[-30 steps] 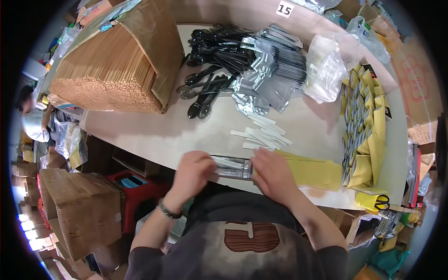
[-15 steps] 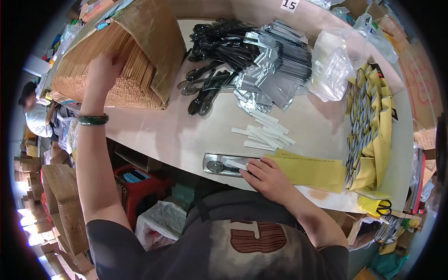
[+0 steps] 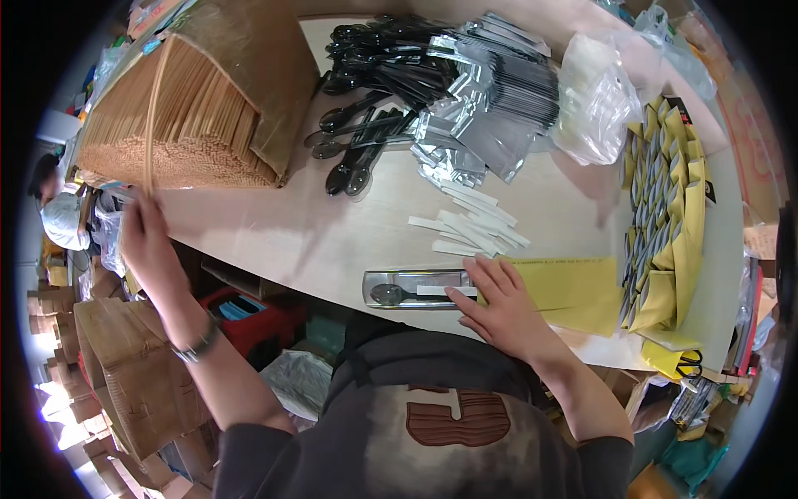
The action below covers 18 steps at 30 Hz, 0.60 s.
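Observation:
My left hand (image 3: 147, 245) is closed on the lower end of a long, thin wooden stick (image 3: 155, 108), which stands up in front of the open cardboard box (image 3: 249, 58). That box is packed with similar wooden sticks (image 3: 199, 133). My right hand (image 3: 503, 308) lies with fingers apart over the right end of a narrow clear tray (image 3: 371, 276). Inside the tray are a black spoon (image 3: 387, 293) and a white paper strip (image 3: 431, 291). The fingertips touch the strip's end. Beside that hand lies a flat yellow sheet or sleeve (image 3: 573, 287).
Black spoons (image 3: 353, 116) and silver packets (image 3: 499, 133) are heaped at the back. White strips (image 3: 470, 229) lie mid-table. A clear plastic bag (image 3: 594, 100) and a row of filled yellow sleeves (image 3: 661, 224) stand right. Scissors (image 3: 690, 363) sit at the right edge.
My left hand has come out of the box toward me, drawing a wooden stick with it. My right hand has shifted slightly right along the tray, and its fingers have spread.

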{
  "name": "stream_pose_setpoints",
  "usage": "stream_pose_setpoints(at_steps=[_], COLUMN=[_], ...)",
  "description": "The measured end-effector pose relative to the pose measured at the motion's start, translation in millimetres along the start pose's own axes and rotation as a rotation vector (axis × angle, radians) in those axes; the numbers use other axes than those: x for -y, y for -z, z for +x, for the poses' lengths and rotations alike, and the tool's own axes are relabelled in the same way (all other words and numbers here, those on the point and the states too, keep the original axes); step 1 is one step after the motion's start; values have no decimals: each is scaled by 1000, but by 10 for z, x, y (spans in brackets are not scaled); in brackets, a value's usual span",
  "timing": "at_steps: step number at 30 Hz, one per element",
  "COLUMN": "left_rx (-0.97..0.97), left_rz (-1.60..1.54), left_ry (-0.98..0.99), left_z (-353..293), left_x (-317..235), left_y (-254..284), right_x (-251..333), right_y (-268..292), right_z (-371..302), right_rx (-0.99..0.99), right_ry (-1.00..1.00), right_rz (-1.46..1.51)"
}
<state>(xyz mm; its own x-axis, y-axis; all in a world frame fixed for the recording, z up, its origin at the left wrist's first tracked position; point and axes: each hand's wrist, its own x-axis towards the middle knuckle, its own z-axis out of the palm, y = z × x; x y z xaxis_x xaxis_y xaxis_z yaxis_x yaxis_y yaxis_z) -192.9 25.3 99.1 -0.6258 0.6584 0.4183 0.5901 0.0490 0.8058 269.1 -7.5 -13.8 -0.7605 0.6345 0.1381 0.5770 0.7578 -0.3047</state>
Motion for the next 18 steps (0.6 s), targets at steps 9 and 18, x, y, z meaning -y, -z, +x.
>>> stream_pose_setpoints(at_steps=[9, 18], left_rx=[1023, 861], left_rz=[-26, 150], left_ry=[490, -175], left_z=[-1562, -2211], left_x=[180, -340], left_y=[-281, -984], right_x=[-153, 52], right_y=[76, -172], right_z=[-44, 55], right_rx=[32, -165], right_ry=[29, 34], right_rz=[109, 151])
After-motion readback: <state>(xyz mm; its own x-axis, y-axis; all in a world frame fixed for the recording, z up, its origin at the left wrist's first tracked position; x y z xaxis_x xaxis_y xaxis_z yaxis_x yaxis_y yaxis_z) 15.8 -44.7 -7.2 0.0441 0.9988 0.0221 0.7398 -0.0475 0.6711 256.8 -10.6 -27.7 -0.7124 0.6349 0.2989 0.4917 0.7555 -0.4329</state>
